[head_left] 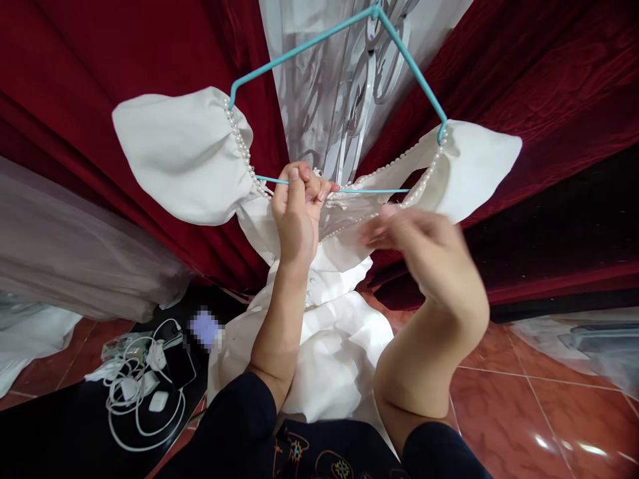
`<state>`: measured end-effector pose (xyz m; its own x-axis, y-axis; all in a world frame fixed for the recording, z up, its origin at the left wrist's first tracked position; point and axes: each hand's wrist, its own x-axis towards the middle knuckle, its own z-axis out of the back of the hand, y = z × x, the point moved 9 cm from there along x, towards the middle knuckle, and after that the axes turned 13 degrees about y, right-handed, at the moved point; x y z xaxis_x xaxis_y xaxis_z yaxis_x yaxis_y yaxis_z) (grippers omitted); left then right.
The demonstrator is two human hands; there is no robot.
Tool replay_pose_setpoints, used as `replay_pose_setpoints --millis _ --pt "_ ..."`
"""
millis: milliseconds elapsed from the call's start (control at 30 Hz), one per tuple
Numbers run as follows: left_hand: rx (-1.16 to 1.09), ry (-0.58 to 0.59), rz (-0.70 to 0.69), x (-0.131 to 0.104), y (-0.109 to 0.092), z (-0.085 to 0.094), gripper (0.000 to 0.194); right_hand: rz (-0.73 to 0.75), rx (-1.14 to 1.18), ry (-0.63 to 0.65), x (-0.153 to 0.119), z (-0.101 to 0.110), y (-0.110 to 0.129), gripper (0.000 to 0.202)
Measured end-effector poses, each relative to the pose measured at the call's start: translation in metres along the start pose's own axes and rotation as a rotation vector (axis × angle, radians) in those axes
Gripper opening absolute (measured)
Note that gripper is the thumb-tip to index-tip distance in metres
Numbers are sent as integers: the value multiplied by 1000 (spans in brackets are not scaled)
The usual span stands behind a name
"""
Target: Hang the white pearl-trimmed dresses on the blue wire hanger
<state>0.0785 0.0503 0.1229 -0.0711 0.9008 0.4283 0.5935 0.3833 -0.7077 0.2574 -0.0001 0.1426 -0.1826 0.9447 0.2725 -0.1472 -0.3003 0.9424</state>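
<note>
A white dress point(329, 326) with puffed sleeves and pearl-beaded edges hangs from a light blue hanger point(304, 46). My left hand point(299, 206) is closed at the neckline, its fingers pinched over the beaded edge beside the hanger's lower bar. To its right, my right hand point(419, 246) is slightly blurred, with bent fingers apart near the beaded edge below the right sleeve point(482, 166). Nothing shows between its fingers. Small buttons run down the bodice under my left hand.
Dark red curtains point(164, 40) hang behind, with a white metal grille point(367, 86) between them. On a black table point(54, 426) at lower left lie white cables point(117, 399) and a phone point(180, 362). Red tiles point(499, 412) cover the floor.
</note>
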Motion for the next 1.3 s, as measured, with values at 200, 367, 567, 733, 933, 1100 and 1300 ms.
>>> replay_pose_setpoints --millis 200,367,567,733,933,1100,1300 --pt "-49 7 21 -4 1 -10 33 19 628 -91 19 -17 -46 37" --pt "8 111 23 -2 7 -6 34 217 910 -179 28 -18 -55 23" --pt "186 172 56 -29 -2 13 38 272 839 -109 27 -17 -50 25" --pt "603 -116 -345 -41 -68 40 19 247 769 -104 34 -10 -57 28" --pt "1190 -141 -637 -16 -108 24 70 266 757 -75 36 -5 -58 28" --pt "1164 -86 -509 33 -101 56 52 255 751 -105 39 0 -58 30" --pt "1142 -61 -707 64 -152 74 53 236 792 -96 44 5 -58 24"
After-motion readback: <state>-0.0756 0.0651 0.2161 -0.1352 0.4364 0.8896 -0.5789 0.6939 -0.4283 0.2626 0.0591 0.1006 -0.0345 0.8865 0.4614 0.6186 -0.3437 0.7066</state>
